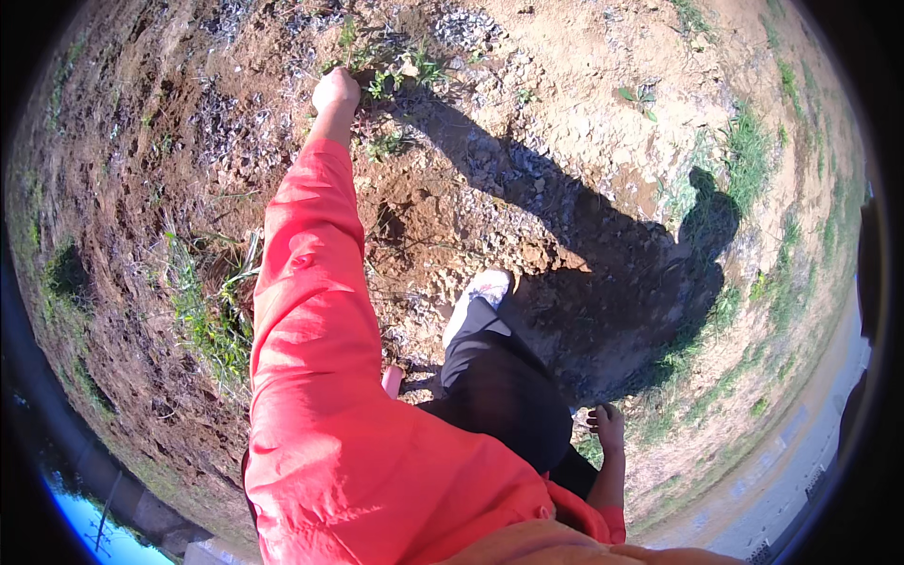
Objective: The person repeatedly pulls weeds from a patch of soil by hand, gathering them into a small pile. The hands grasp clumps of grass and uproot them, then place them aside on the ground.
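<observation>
My left hand (336, 90) is stretched out at the upper left, its fingers curled closed at a low green weed (347, 46). A thin stem shows just above the fist; the fingertips are hidden from view. More leafy weeds (387, 81) grow right beside that hand, in dry, crumbly soil. At the lower right, my right hand (606, 424) hangs low beside my dark-trousered leg, fingers apart and holding nothing. Both arms have coral-red sleeves.
A white shoe (487, 286) stands on broken soil. Left of the leg, a pink item (392, 381) is partly hidden. Grass clumps (205, 311) grow at the left, and a grass strip (748, 155) lies at the right. A paved surface (784, 452) curves along the lower right.
</observation>
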Demonstrator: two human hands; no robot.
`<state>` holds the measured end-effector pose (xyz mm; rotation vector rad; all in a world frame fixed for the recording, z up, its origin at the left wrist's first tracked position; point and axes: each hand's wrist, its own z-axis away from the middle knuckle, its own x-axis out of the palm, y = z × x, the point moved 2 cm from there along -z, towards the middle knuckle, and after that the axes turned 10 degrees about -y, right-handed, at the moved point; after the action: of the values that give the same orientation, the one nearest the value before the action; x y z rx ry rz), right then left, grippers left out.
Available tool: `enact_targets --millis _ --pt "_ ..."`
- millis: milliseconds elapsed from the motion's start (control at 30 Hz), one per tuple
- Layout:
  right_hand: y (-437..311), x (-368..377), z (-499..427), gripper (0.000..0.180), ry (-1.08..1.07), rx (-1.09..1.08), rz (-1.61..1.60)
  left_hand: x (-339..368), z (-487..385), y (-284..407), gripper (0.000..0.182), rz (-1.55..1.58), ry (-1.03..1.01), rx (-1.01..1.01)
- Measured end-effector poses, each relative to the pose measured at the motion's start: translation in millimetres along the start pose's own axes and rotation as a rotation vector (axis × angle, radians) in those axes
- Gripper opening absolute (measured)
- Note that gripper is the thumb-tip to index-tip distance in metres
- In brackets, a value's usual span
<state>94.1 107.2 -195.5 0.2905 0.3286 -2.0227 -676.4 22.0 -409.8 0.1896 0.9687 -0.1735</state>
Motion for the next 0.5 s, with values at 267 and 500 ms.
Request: enact_targets --millis 267,500 --pt "-0.9 -0.8 -15.6 0.035 -0.005 -0.140 0.033 30.1 48.0 -64.4 0.028 0.506 -0.137 0.018" --pt "34.7 -2.7 -32.7 0.036 0.015 -0.164 -0.031 -86.0 225.0 -199.6 0.026 -0.472 -0.336 -0.025"
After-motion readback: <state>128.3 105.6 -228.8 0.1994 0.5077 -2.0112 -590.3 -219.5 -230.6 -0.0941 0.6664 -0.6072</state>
